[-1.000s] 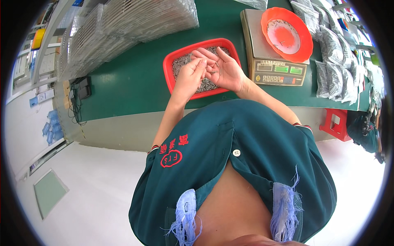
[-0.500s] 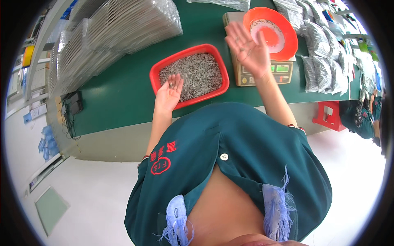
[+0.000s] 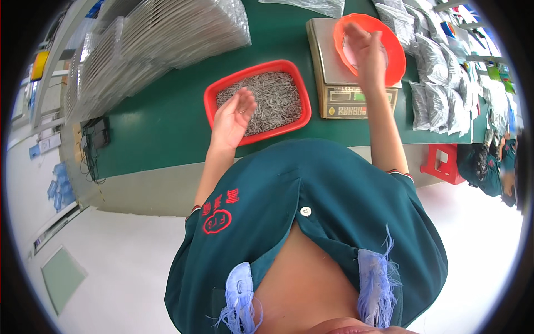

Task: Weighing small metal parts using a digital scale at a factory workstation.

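A red plastic tub (image 3: 212, 116) holds a heap of small grey metal pieces (image 3: 275, 100), thin like screws or nails. Over its left side is my left hand (image 3: 233, 118), fingers extended and slightly curved, with nothing clearly visible in it. My right hand (image 3: 369, 60) is raised over an orange-red scalloped bowl (image 3: 396, 62). Its fingers are stretched out, slightly blurred, and I see nothing held. The bowl rests on the metal pan of a digital scale (image 3: 340, 101). My right hand and wrist cover part of the bowl and scale.
Stacked clear plastic-wrapped trays (image 3: 172, 39) fill the back left of the green table (image 3: 161, 133). Filled clear bags (image 3: 439, 100) lie right of the scale. A black adapter with cables (image 3: 99, 133) sits at the left edge. A red stool (image 3: 442, 162) stands beyond the front edge.
My right hand has moved right, from the scale's left side to over the bowl, and its palm has turned sideways. My left hand has tilted, its palm turning inward over the tub.
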`<action>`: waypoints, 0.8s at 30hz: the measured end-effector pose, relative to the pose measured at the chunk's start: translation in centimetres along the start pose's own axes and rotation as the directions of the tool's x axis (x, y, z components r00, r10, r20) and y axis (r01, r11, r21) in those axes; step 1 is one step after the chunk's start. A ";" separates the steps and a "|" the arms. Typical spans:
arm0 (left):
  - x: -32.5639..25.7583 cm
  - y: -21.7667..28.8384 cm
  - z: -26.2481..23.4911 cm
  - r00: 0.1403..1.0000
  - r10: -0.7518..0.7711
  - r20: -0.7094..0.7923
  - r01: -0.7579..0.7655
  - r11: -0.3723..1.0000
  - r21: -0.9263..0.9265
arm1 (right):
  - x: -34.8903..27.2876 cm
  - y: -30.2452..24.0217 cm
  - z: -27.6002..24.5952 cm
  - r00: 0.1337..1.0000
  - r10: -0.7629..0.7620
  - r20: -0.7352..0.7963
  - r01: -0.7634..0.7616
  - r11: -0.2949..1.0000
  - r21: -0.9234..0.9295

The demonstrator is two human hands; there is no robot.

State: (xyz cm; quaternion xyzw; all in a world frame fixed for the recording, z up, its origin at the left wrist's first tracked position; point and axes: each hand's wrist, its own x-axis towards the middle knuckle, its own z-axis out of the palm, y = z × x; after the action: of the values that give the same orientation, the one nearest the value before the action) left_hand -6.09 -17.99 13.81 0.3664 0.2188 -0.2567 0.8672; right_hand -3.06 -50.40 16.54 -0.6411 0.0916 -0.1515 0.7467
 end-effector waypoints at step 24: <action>-3.2 1.4 6.6 0.956 0.035 0.292 -0.128 0.943 0.306 | -8.9 4.5 11.2 0.497 -0.046 0.867 -0.858 -0.179 0.482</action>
State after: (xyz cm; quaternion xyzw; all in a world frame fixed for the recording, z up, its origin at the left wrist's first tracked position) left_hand -6.44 -21.15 20.53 0.4711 0.0325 -0.3020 0.8281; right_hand -7.20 -36.30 13.39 0.1347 -0.0644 0.3492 0.9251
